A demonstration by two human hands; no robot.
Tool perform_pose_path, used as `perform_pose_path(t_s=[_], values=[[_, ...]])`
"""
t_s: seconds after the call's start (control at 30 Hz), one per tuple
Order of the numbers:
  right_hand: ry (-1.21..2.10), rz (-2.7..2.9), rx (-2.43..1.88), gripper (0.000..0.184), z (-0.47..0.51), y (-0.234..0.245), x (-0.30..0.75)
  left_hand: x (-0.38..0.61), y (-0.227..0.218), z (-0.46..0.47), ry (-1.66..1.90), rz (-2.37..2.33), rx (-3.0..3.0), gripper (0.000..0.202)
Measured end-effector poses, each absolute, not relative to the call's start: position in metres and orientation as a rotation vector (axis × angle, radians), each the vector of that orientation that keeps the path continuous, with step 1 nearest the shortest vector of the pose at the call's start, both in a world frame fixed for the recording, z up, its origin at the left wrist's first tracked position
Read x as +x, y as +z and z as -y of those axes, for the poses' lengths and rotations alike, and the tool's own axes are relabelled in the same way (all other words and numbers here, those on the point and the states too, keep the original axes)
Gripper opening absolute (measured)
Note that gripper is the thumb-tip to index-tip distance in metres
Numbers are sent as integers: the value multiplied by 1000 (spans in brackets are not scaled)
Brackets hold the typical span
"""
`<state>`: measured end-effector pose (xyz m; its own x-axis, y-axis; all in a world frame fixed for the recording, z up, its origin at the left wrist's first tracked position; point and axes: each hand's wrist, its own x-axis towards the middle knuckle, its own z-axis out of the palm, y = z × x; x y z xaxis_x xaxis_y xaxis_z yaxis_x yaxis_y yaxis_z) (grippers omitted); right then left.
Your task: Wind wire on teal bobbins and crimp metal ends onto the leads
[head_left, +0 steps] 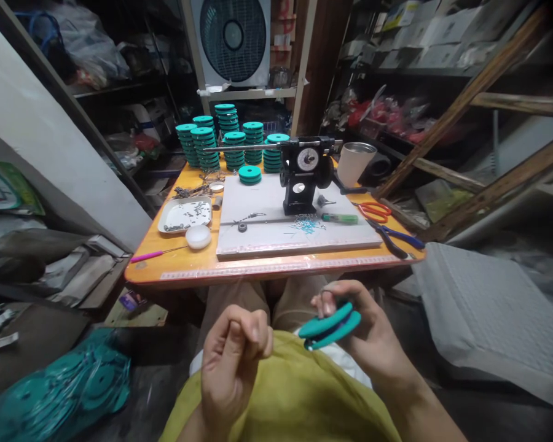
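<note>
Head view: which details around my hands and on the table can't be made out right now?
All in the head view:
- Left hand: curled fingers hide whether anything is pinched inside.
- Teal spool in the right hand: tilted nearly edge-on, so its shadowed groove hides any contents.
- Dial on the black device: markings too small to read.
- Small bits before it: too tiny to identify.
- Teal bag: cut off by the left edge.

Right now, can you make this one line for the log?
right hand: holding teal spool | left hand: curled, any contents hidden | orange table: spool stacks toward back
</note>
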<state>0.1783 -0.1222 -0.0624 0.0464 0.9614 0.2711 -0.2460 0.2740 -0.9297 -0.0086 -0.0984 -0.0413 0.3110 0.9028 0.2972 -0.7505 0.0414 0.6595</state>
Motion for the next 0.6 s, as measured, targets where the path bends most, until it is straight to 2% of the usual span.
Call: perform_pose_path(t_s=[0.2, 0.3, 0.4, 0.5, 0.6], values=[[1023, 1086, -685, 35, 127, -70, 188, -26, -45, 91, 1253, -574, 1118, 26], [1016, 998, -693, 35, 128, -62, 188, -33, -49, 87, 978, -846, 1606, 18], [1006, 846, -695, 42, 129, -54, 193, -42, -52, 89, 649, -754, 1799, 16], [939, 679, -743, 51, 132, -53, 216, -68, -50, 89, 913, -578, 1371, 23], [812, 532, -848, 51, 135, -61, 251, -112, -41, 78, 1364, -410, 934, 32]])
